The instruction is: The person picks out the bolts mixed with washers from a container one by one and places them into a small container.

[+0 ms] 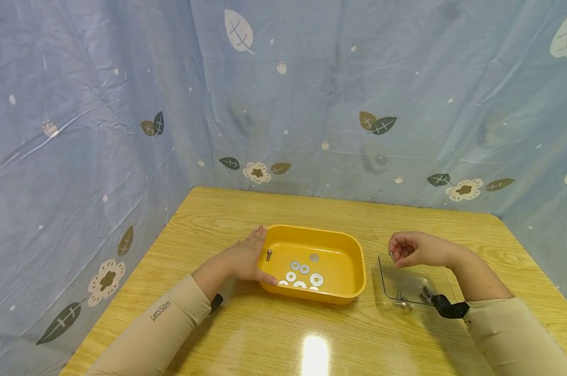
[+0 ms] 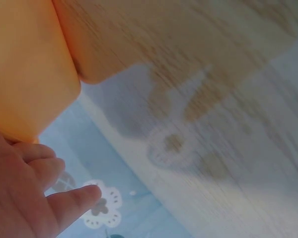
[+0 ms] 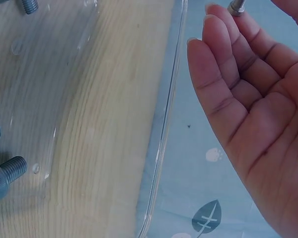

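Note:
My left hand (image 1: 243,259) rests against the left end of a yellow plastic tray (image 1: 358,284), its thumb at the front rim. In the left wrist view, the fingers (image 2: 44,171) lie largely outstretched beside the tray's outer wall (image 2: 30,64). A small metal bolt (image 1: 269,255) and several flat washers (image 1: 316,279) lie inside. My right hand (image 1: 417,249) is raised above a clear plastic box (image 1: 381,271), pinching a small bolt (image 3: 236,7) between thumb and fingertips. Loose bolts (image 3: 10,173) lie in the clear box, some partly out of frame in the right wrist view.
Both containers stand on a wood-grain table (image 1: 236,339). A blue patterned curtain (image 1: 311,104) hangs behind the table and along its sides. Black wrist mounts (image 1: 448,307) sit below the hands, the right one close to the clear box.

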{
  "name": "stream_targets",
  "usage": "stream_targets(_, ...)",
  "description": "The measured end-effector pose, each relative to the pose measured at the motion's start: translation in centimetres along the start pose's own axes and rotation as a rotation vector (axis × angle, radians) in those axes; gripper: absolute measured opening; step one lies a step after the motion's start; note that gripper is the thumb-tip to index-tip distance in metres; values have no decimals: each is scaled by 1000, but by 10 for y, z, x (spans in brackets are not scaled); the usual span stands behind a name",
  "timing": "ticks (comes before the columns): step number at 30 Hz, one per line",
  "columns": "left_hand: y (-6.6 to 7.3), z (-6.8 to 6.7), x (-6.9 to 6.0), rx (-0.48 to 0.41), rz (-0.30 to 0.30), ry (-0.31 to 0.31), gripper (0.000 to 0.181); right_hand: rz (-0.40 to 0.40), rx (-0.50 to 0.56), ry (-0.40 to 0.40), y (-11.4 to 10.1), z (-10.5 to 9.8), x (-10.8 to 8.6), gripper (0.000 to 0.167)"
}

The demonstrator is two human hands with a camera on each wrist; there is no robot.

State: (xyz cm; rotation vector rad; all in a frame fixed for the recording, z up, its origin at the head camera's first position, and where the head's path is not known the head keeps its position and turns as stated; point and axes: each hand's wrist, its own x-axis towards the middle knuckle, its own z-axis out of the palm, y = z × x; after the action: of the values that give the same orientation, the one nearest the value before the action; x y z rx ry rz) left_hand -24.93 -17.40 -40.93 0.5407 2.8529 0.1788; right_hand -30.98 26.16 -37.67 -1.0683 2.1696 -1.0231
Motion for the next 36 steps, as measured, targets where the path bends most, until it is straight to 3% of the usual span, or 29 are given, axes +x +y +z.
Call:
stream_targets(11,0,1,0,-9,9,4,135,36,11,-8,0,1,0,22)
stream_targets(21,1,-1,-1,-33,14,6,132,1,11,2,0,-1,0,19)
stream_targets(29,2,-2,-3,-39,17,10,132,12,-79,78,-10,-8,1,19)
stream_targets(36,2,-4,-2,-36,21,11,133,29,-120,147,-26,-15,14,18)
